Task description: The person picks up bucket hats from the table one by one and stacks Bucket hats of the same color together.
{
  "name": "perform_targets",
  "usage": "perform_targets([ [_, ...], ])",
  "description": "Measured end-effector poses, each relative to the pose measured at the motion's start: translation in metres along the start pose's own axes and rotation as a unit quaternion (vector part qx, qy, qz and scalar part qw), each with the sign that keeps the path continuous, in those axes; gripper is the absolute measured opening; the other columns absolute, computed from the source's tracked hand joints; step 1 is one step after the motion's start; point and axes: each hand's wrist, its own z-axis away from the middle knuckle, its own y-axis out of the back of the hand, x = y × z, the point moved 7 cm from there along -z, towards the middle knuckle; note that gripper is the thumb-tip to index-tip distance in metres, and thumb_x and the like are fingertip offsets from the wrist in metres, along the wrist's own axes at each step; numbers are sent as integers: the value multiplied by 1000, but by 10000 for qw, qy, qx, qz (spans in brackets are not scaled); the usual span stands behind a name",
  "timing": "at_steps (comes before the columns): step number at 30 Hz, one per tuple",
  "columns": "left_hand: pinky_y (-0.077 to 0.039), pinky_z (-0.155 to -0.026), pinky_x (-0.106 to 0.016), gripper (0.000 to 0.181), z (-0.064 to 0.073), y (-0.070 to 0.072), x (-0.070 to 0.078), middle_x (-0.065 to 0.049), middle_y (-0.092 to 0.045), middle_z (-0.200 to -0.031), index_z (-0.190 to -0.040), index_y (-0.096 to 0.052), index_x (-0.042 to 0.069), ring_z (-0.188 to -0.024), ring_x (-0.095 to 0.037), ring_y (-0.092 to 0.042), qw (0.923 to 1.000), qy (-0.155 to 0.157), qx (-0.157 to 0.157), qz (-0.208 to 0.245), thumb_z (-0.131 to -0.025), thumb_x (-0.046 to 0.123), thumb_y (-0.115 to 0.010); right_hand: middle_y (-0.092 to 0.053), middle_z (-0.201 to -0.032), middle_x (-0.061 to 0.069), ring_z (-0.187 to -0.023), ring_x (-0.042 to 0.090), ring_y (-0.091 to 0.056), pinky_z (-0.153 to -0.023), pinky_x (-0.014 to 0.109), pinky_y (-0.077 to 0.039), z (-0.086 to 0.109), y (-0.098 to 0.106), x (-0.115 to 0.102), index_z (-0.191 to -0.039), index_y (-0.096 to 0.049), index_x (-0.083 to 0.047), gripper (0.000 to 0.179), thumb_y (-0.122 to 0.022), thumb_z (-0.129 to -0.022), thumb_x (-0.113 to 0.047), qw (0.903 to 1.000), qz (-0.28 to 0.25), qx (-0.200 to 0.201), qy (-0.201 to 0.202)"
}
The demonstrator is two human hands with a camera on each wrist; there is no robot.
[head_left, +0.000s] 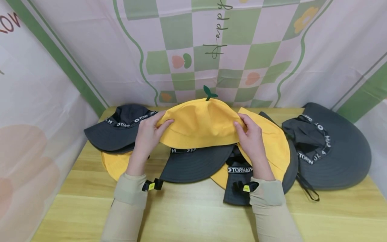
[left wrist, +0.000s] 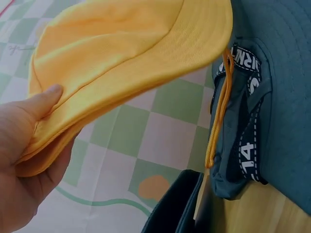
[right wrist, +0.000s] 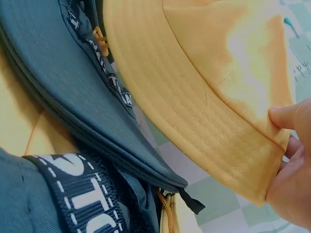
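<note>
Both hands hold up a yellow bucket hat (head_left: 201,124) by its two sides, its crown topped with a green sprout (head_left: 209,92). My left hand (head_left: 150,134) pinches the left end, thumb on the near face and fingers behind, as the left wrist view shows. At the other end my right hand (head_left: 251,137) grips the brim edge the same way. A yellow cord (left wrist: 222,109) hangs from the hat in the left wrist view. Below the hat lies a dark grey hat (head_left: 196,164) with a lettered band, partly hidden by it.
Dark hat (head_left: 112,134) lies over yellow fabric (head_left: 116,163) at the left. Right of the hands are another yellow hat (head_left: 276,144) and a wide-brimmed dark hat (head_left: 341,148) with a strap loop. All lie on a wooden table (head_left: 193,215) before a checkered cloth backdrop (head_left: 176,30).
</note>
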Motion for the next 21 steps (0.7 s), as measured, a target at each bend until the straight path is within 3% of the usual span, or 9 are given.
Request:
perform_targets([
  [5, -54, -68, -36, 37, 1, 0, -10, -9, -77, -99, -114, -75, 14, -72, -22, -69, 9985, 498, 181, -112, -89, 41, -73, -70, -115, 21, -81, 13, -52, -70, 12, -38, 0, -4, 2, -127, -63, 1, 31, -58, -101, -15, 9992, 196, -287, -209],
  [10, -55, -74, -37, 40, 2, -3, -24, -7, -77, -95, -106, -75, 14, -78, -21, -69, 9939, 1084, 180, 95, -85, 48, -76, -68, -121, 21, -88, 24, -54, -75, 20, -39, 1, -9, 7, -131, -60, 0, 34, -56, -102, -17, 9962, 325, -602, -530],
  [14, -51, -71, -34, 41, 3, -8, -31, -4, -77, -95, -105, -75, 15, -77, -20, -68, 9908, 1347, -42, 118, -85, 51, -75, -65, -129, 22, -97, 28, -58, -82, 30, -42, 1, -11, 12, -135, -59, -1, 36, -57, -102, -18, 9937, 412, -747, -724],
  [21, -49, -74, -37, 37, 5, -17, -38, -8, -75, -104, -116, -71, 16, -80, -25, -64, 9859, 1560, -592, -152, -93, 44, -69, -63, -132, 25, -96, 34, -58, -85, 43, -45, 2, -17, 18, -136, -56, -2, 38, -57, -103, -19, 9907, 530, -980, -782],
])
